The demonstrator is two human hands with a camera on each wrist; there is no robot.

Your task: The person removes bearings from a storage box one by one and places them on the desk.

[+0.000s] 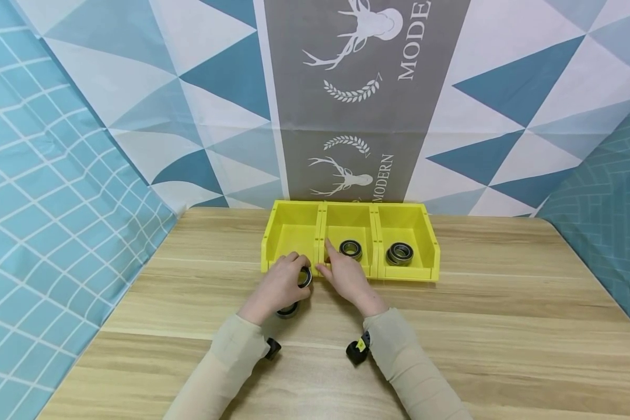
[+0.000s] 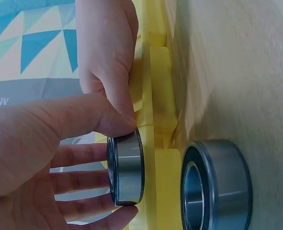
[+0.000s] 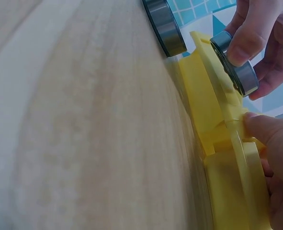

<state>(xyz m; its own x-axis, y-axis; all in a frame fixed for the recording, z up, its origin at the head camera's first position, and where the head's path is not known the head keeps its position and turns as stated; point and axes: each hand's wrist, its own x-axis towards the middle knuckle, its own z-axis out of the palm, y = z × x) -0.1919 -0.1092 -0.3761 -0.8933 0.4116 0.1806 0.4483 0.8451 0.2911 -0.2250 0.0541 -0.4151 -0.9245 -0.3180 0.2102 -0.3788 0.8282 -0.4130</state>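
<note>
My left hand [image 1: 280,286] pinches a ball bearing [image 2: 130,167] between thumb and fingers, tilted up on edge at the front rim of the left yellow bin [image 1: 294,230]. Another bearing [image 2: 227,187] rests on the table just below that hand, partly hidden by it in the head view. My right hand [image 1: 348,279] grips the front of the middle yellow bin [image 1: 346,217] near the divider. Its thumb lies on the rim, while other fingers reach inside. A bearing [image 1: 350,249] sits in the middle bin beside those fingers.
The right yellow bin [image 1: 401,216] holds bearings [image 1: 400,253] that look stacked. All three bins stand joined in a row at the back of the wooden table [image 1: 504,326]. Behind them hangs a patterned backdrop [image 1: 231,87], and a blue gridded sheet [image 1: 42,192] borders the left.
</note>
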